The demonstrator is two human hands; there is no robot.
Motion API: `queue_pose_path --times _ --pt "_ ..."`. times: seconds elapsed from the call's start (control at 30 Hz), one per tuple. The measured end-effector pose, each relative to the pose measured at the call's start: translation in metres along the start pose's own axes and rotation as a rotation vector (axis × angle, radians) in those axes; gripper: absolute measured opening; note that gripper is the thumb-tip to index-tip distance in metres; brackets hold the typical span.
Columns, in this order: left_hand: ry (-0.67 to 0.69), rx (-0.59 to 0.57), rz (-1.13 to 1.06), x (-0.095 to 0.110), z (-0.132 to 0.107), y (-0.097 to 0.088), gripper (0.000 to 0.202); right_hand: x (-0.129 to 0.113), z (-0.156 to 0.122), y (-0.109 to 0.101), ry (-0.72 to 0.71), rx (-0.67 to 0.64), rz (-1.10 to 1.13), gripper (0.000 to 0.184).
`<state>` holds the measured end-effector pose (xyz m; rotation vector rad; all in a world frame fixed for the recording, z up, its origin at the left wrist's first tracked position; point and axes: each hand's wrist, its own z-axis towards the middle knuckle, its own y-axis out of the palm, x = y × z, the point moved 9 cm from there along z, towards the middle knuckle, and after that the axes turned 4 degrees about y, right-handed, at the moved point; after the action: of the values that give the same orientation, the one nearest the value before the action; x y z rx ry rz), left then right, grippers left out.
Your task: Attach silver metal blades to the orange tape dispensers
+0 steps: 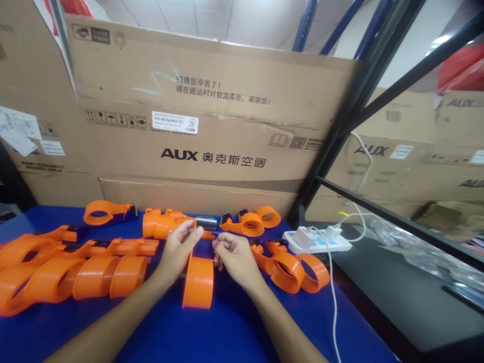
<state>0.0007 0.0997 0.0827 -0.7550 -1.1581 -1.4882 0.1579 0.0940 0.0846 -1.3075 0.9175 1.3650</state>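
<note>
In the middle of the view is an orange tape dispenser (199,283), its round hub hanging toward me over the blue table. My left hand (180,248) is closed on its upper left side, thumb on the orange frame. Beside the dispenser's right edge, my right hand (235,257) has its fingers pinched together. Whatever lies between those fingertips is too small and covered to make out. A dark roller-like part (206,223) shows just beyond the fingers; whether it belongs to the held dispenser I cannot tell.
Several orange dispensers (96,276) lie in rows at the left, with more (287,271) at the right. A white power strip (317,241) with plugs and a cable sits on the right edge. Cardboard boxes (212,136) and a black rack post (328,146) stand behind.
</note>
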Motion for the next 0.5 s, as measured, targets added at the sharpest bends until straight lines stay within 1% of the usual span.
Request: queue_pose_path --times 0.07,0.33,0.5 --pt "0.010 -0.011 0.018 0.0015 0.0000 0.0014 0.027 -0.0010 -0.0017 -0.0004 0.001 0.022 -0.015 0.010" --pt "0.026 -0.042 0.037 -0.0008 0.0012 0.0047 0.025 -0.0080 -0.0055 -0.0059 -0.023 0.117 -0.139 0.023" --pt "0.025 -0.023 0.031 -0.0026 0.0021 0.0033 0.029 -0.0080 -0.0080 -0.0077 -0.040 0.141 -0.168 0.024"
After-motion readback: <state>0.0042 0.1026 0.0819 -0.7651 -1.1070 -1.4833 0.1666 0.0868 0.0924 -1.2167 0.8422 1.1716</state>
